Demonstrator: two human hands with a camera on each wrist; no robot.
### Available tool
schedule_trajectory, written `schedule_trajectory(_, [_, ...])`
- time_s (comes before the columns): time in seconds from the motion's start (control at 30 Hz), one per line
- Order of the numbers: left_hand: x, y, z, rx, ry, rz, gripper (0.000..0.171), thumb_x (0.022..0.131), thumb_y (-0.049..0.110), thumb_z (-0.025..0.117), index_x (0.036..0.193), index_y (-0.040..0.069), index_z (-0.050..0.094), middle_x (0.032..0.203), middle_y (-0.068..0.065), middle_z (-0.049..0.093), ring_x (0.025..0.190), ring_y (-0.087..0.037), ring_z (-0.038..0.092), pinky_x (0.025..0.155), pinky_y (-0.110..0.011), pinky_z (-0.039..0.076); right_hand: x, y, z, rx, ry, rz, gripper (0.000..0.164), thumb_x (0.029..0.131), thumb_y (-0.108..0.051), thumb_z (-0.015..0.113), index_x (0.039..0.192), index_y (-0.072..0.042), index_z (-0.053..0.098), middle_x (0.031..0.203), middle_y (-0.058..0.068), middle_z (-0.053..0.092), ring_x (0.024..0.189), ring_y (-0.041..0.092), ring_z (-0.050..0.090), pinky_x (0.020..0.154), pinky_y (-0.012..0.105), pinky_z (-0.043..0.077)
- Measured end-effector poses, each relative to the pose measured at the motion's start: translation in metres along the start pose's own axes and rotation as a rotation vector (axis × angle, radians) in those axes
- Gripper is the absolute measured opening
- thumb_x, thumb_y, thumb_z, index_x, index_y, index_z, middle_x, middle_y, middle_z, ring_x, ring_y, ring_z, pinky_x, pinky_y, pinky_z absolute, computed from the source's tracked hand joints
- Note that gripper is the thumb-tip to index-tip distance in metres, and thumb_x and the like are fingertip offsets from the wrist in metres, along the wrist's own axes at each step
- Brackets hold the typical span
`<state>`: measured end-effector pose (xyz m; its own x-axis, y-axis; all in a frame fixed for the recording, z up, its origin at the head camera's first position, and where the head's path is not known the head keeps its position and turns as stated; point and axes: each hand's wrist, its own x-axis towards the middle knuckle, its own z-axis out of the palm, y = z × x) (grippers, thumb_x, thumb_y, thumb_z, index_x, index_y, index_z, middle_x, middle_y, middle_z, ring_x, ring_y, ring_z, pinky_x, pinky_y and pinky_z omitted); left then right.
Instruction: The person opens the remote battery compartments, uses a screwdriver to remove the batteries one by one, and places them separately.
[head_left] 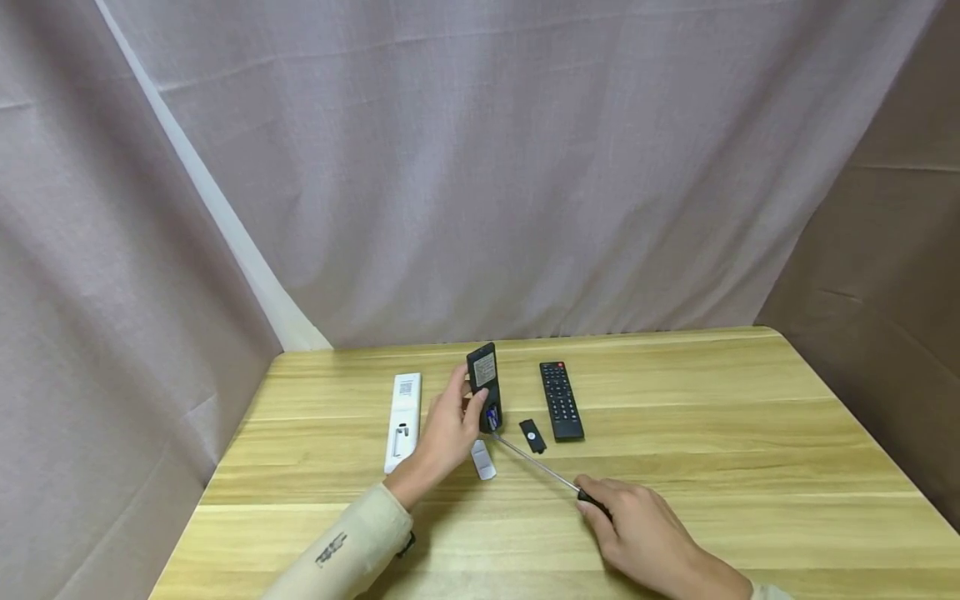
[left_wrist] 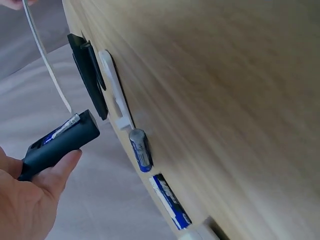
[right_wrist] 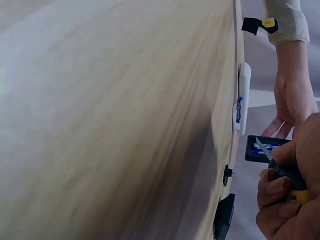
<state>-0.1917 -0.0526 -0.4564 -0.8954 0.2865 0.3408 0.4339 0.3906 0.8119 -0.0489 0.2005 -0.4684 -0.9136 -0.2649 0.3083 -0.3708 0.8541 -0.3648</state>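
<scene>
My left hand (head_left: 447, 425) grips a black remote control (head_left: 483, 367) tilted up above the table, its back towards me. The battery compartment is uncovered, and a blue and silver battery (left_wrist: 61, 129) lies in it. My right hand (head_left: 647, 529) holds a screwdriver (head_left: 536, 461) by its dark handle, which has a yellow part in the right wrist view. The long metal shaft points at the remote, its tip right at the battery's end. A black battery cover (head_left: 533, 436) lies on the table to the right of the remote.
A white remote (head_left: 405, 400) lies face down at left, a white battery cover (head_left: 483, 461) near my left wrist. A second black remote (head_left: 562, 402) lies buttons up at right. Two loose batteries, a standing-out one (left_wrist: 141, 150) and another (left_wrist: 171, 202), rest on the wooden table (head_left: 712, 433).
</scene>
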Motion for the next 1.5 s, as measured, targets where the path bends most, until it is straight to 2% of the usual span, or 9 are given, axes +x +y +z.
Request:
schedule_trajectory(0.27, [0.002, 0.002, 0.002, 0.031, 0.017, 0.052, 0.031, 0.111, 0.009, 0.056, 0.141, 0.01, 0.05, 0.12, -0.024, 0.079, 0.094, -0.031, 0.082, 0.073, -0.02, 0.066, 0.005, -0.005, 0.0, 0.042, -0.021, 0.038, 0.025, 0.097, -0.012, 0.076, 0.121, -0.008, 0.078, 0.109, 0.001, 0.083, 0.101, 0.012, 0.078, 0.081, 0.035, 0.069])
schedule_trajectory(0.5, [0.001, 0.0, 0.001, 0.011, 0.03, 0.011, 0.032, 0.111, 0.008, 0.055, 0.143, 0.011, 0.05, 0.125, -0.025, 0.077, 0.096, -0.033, 0.081, 0.078, -0.027, 0.069, 0.003, -0.003, 0.0, 0.04, -0.046, 0.073, 0.025, 0.097, -0.013, 0.077, 0.122, -0.009, 0.079, 0.11, 0.001, 0.083, 0.101, 0.013, 0.079, 0.085, 0.038, 0.069])
schedule_trajectory(0.67, [0.0, -0.003, -0.001, 0.005, 0.041, -0.007, 0.033, 0.111, 0.009, 0.055, 0.143, 0.011, 0.05, 0.127, -0.025, 0.076, 0.095, -0.033, 0.081, 0.079, -0.029, 0.069, 0.004, 0.0, -0.001, 0.058, -0.081, 0.101, 0.023, 0.098, -0.015, 0.076, 0.121, -0.012, 0.079, 0.109, -0.002, 0.082, 0.095, 0.003, 0.072, 0.077, 0.03, 0.065])
schedule_trajectory(0.83, [-0.001, -0.005, -0.002, -0.001, 0.041, -0.011, 0.033, 0.111, 0.009, 0.053, 0.144, 0.011, 0.048, 0.127, -0.023, 0.077, 0.096, -0.032, 0.08, 0.08, -0.03, 0.069, 0.003, 0.003, 0.0, 0.12, -0.124, 0.143, 0.018, 0.1, -0.015, 0.074, 0.117, -0.014, 0.078, 0.098, -0.006, 0.078, 0.077, -0.003, 0.058, 0.065, 0.02, 0.053])
schedule_trajectory(1.0, [-0.003, -0.008, -0.004, 0.01, 0.048, -0.019, 0.033, 0.112, 0.009, 0.052, 0.144, 0.01, 0.047, 0.126, -0.023, 0.077, 0.096, -0.031, 0.08, 0.08, -0.032, 0.069, 0.003, 0.007, 0.003, 0.12, -0.138, 0.138, 0.011, 0.1, -0.017, 0.074, 0.111, -0.016, 0.076, 0.092, -0.01, 0.075, 0.076, -0.004, 0.056, 0.063, 0.019, 0.051])
schedule_trajectory(1.17, [-0.005, -0.009, -0.007, 0.013, 0.06, -0.026, 0.033, 0.112, 0.009, 0.053, 0.144, 0.011, 0.048, 0.127, -0.022, 0.077, 0.097, -0.03, 0.08, 0.081, -0.032, 0.069, 0.005, 0.008, 0.006, 0.111, -0.133, 0.123, 0.008, 0.1, -0.014, 0.073, 0.108, -0.015, 0.075, 0.094, -0.01, 0.072, 0.08, -0.001, 0.06, 0.066, 0.021, 0.054])
schedule_trajectory(1.23, [-0.005, -0.009, -0.008, 0.01, 0.063, -0.03, 0.033, 0.112, 0.01, 0.053, 0.144, 0.011, 0.048, 0.128, -0.022, 0.077, 0.098, -0.03, 0.08, 0.082, -0.031, 0.069, 0.006, 0.007, 0.007, 0.097, -0.128, 0.122, 0.013, 0.1, -0.013, 0.074, 0.112, -0.013, 0.076, 0.103, -0.006, 0.076, 0.091, 0.004, 0.068, 0.074, 0.027, 0.062])
schedule_trajectory(1.37, [-0.006, -0.009, -0.01, 0.005, 0.062, -0.034, 0.035, 0.112, 0.01, 0.053, 0.147, 0.012, 0.047, 0.13, -0.023, 0.076, 0.099, -0.031, 0.08, 0.082, -0.032, 0.069, 0.006, 0.007, 0.009, 0.08, -0.141, 0.114, 0.014, 0.1, -0.014, 0.073, 0.114, -0.014, 0.076, 0.11, -0.003, 0.077, 0.102, 0.01, 0.072, 0.084, 0.035, 0.065])
schedule_trajectory(1.5, [-0.006, -0.009, -0.011, 0.019, 0.067, -0.03, 0.037, 0.112, 0.01, 0.052, 0.148, 0.013, 0.046, 0.129, -0.023, 0.076, 0.098, -0.031, 0.08, 0.08, -0.031, 0.069, 0.007, 0.008, 0.011, 0.092, -0.152, 0.1, 0.012, 0.101, -0.015, 0.072, 0.112, -0.016, 0.075, 0.108, -0.006, 0.076, 0.099, 0.005, 0.068, 0.08, 0.031, 0.063])
